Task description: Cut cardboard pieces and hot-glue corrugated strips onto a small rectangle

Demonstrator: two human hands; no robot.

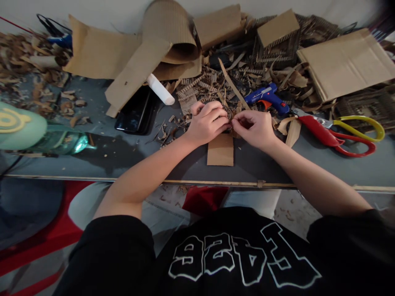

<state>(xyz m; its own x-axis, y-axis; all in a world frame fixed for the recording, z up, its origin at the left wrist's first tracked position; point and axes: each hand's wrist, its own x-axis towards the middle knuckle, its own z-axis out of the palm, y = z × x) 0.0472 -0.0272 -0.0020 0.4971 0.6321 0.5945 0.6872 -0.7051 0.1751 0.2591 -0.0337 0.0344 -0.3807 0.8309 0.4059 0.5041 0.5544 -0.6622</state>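
Observation:
My left hand [210, 121] and my right hand [255, 126] meet above a small rectangle of cardboard [220, 153] near the table's front edge. Both have their fingers bent and pinched close together. Whatever lies between the fingertips is small and mostly hidden, among corrugated cardboard scraps [203, 84]. A long thin cardboard strip [231, 82] slants up just behind the fingers. Beyond my right hand lies a blue glue gun [268, 98] with an orange trigger. Scissors [339, 131] with red and yellow handles rest to its right.
To the left, a black phone [135, 113] lies partly under cardboard, near a white stick [161, 89]. A green bottle [40, 131] leans in at the far left. Behind are a cardboard roll [168, 28] and a flat cardboard sheet [348, 63]. The table edge [197, 182] runs along the front.

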